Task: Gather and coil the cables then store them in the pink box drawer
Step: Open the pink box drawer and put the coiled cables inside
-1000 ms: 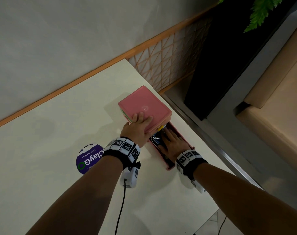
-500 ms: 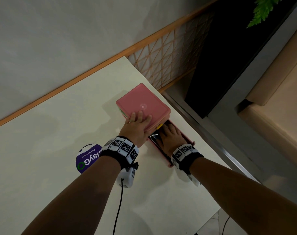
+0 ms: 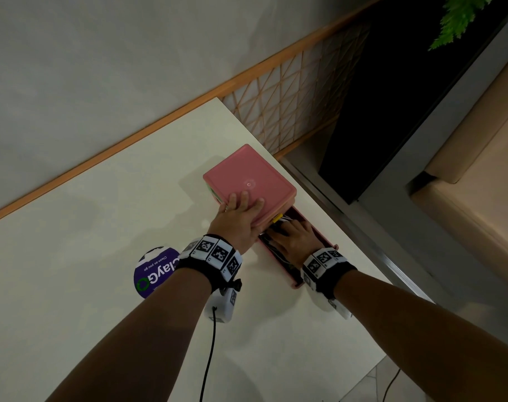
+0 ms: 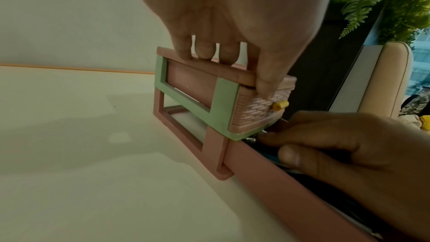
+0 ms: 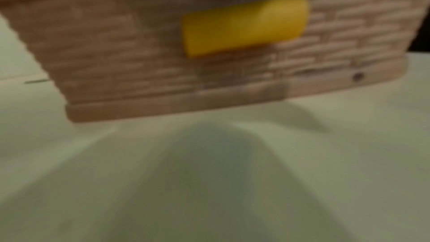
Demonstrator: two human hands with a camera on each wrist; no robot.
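Observation:
The pink box [image 3: 248, 181] stands near the table's right edge, with its bottom drawer [image 3: 325, 236] pulled out toward me. My left hand [image 3: 238, 216] lies on the lid, fingers flat on top and thumb down the front beside the upper drawer's yellow knob [image 4: 280, 105]. My right hand [image 3: 294, 239] lies palm down inside the open drawer [image 4: 267, 178], pressing on the dark cables [image 3: 271, 248], which it mostly hides. In the left wrist view the right hand [image 4: 337, 146] reaches under the upper drawer. The right wrist view is blurred and shows only the drawer's woven front and yellow knob [image 5: 244, 25].
A purple round ClayGo sticker [image 3: 154, 274] lies on the white table [image 3: 87, 242] left of my left wrist. The table's right edge [image 3: 360, 256] runs close beside the drawer. A wooden lattice [image 3: 287, 108] and a fern [image 3: 461, 18] stand beyond.
My right hand has slid a little deeper into the drawer, toward the box. My left hand stays on the lid.

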